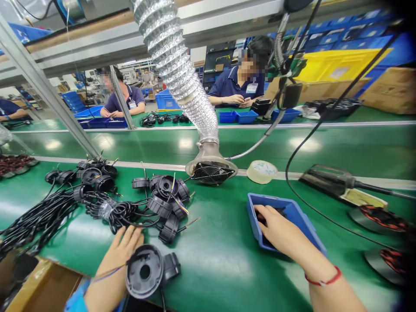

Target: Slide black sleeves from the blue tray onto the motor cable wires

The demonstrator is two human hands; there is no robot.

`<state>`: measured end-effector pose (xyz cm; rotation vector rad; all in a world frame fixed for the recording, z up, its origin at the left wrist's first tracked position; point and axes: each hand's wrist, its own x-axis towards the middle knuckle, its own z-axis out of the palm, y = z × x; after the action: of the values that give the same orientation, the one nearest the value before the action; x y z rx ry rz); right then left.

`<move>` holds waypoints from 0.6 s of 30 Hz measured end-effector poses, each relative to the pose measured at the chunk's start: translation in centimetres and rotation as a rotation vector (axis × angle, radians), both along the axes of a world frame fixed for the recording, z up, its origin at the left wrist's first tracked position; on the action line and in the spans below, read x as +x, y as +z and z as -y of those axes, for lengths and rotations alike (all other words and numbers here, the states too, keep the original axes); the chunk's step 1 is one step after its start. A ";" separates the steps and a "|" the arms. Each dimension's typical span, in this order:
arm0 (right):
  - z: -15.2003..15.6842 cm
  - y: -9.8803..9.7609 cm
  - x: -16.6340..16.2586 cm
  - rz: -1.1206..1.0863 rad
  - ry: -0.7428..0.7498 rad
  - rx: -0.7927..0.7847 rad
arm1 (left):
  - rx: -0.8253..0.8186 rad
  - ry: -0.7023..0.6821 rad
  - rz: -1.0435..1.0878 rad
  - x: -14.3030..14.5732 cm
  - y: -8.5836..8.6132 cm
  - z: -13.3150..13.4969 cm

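My left hand (118, 255) rests on the green bench with its fingers stretched out, by the edge of a bundle of black cables (121, 214). Beside it, a round black plastic housing (132, 277) with a hole in its middle faces up, and thin coloured wires from it cross my wrist. A smaller black cap (171, 265) sits against the housing. My right hand (276, 225) reaches into a blue bin (300, 212) holding small dark parts (278, 211). Its fingertips are down among the parts and hidden, so their grip cannot be seen.
More black housings (167, 186) with cables lie mid-bench and left. A fan hood (212, 171) on a silver duct (175, 56) hangs ahead. Tape roll (261, 171), black-handled tool (328, 180) and copper-wound rings (378, 219) are right. Cardboard box (48, 286) is at lower left. People work opposite.
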<state>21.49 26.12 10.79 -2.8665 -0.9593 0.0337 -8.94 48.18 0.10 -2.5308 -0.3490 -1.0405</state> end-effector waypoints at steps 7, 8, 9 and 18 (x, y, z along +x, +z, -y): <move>-0.2 -0.4 0.6 -0.046 0.047 0.125 | -0.659 -0.274 -0.280 3.1 10.6 -2.1; -0.2 -0.4 0.7 -0.047 0.057 0.146 | -0.697 -0.331 -0.160 4.8 11.7 -2.9; -0.1 -0.4 0.8 -0.047 0.065 0.163 | -0.710 -0.342 -0.078 6.7 12.7 -3.7; 0.2 -0.3 0.8 -0.023 0.100 0.254 | -0.444 0.024 -0.684 18.4 15.1 -4.5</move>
<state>22.27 25.96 10.48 -2.5816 -1.0213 -0.0432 9.43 52.63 15.16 -3.0582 -0.4367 -0.0351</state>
